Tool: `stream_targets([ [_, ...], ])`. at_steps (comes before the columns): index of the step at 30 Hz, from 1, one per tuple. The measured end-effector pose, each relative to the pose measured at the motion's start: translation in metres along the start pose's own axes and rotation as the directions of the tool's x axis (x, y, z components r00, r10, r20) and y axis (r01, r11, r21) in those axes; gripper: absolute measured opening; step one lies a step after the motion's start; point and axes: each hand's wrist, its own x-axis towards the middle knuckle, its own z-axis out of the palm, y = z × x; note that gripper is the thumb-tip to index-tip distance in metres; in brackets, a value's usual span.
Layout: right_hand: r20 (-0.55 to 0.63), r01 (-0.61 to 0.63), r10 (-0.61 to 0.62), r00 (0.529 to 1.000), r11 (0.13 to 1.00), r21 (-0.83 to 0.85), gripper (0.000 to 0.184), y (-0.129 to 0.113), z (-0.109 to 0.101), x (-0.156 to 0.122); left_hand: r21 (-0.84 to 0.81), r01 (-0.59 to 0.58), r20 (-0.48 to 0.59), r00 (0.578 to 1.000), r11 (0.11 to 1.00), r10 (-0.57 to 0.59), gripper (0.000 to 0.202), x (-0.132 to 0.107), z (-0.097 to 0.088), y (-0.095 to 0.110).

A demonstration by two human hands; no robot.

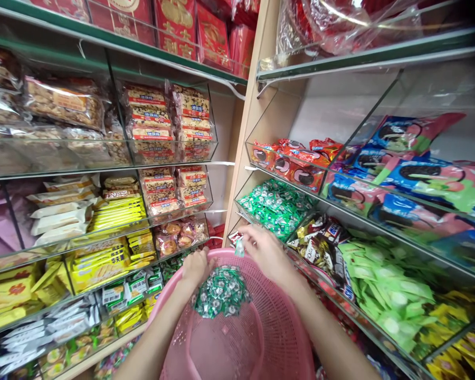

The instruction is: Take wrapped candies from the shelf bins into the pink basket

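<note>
A pink plastic basket [279, 327] with meshed sides fills the lower middle of the view. My left hand [198, 266] is closed on its far left rim. Inside, toward the far side, lies a pile of green-wrapped candies [221, 293]. My right hand [265, 250] is over the basket's far right rim, thumb and fingers pinching a small pale green wrapped candy [239, 247]. Just beyond it, a shelf bin holds a heap of green-wrapped candies [277, 206] that look like those in the basket.
Clear-fronted bins line both sides of a corner. On the right are red packets [293, 158], blue biscuit packs [404, 163], dark chocolates [320, 237] and light green packets [383, 285]. Yellow packs [103, 264] and wrapped snack bars [150, 124] stand left. A wooden post [247, 121] divides the shelves.
</note>
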Motion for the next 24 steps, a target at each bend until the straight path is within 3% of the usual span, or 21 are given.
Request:
stream_targets([
  [4, 0.305, -0.111, 0.074, 0.949, 0.988, 0.106, 0.026, 0.03, 0.061, -0.024, -0.003, 0.008, 0.009, 1.0, 1.0, -0.008, 0.043, 0.0, 0.002, -0.004],
  [8, 0.488, -0.237, 0.186, 0.852, 0.971, 0.043, 0.027, 0.059, 0.094, -0.046, 0.013, 0.0, 0.013, 1.0, 1.0, 0.0, 0.042, -0.001, 0.003, -0.005],
  [11, 0.494, -0.28, 0.246, 0.834, 0.96, -0.007, 0.027, 0.066, 0.098, -0.054, 0.019, -0.003, 0.018, 1.0, 1.0, 0.003, 0.041, -0.001, 0.003, -0.004],
  [16, 0.451, -0.317, 0.315, 0.835, 0.946, -0.072, 0.025, 0.057, 0.092, -0.054, 0.022, -0.001, 0.021, 1.0, 1.0, 0.001, 0.041, -0.002, 0.002, -0.001],
  [21, 0.423, -0.267, 0.358, 0.833, 0.928, -0.26, 0.035, 0.05, 0.098, -0.054, 0.025, -0.001, 0.028, 1.0, 1.0, 0.0, 0.041, -0.002, 0.001, 0.0],
  [24, 0.4, -0.257, 0.355, 0.845, 0.926, -0.278, 0.036, 0.049, 0.102, -0.054, 0.014, 0.0, 0.027, 1.0, 1.0, 0.0, 0.041, -0.003, 0.001, -0.002],
])
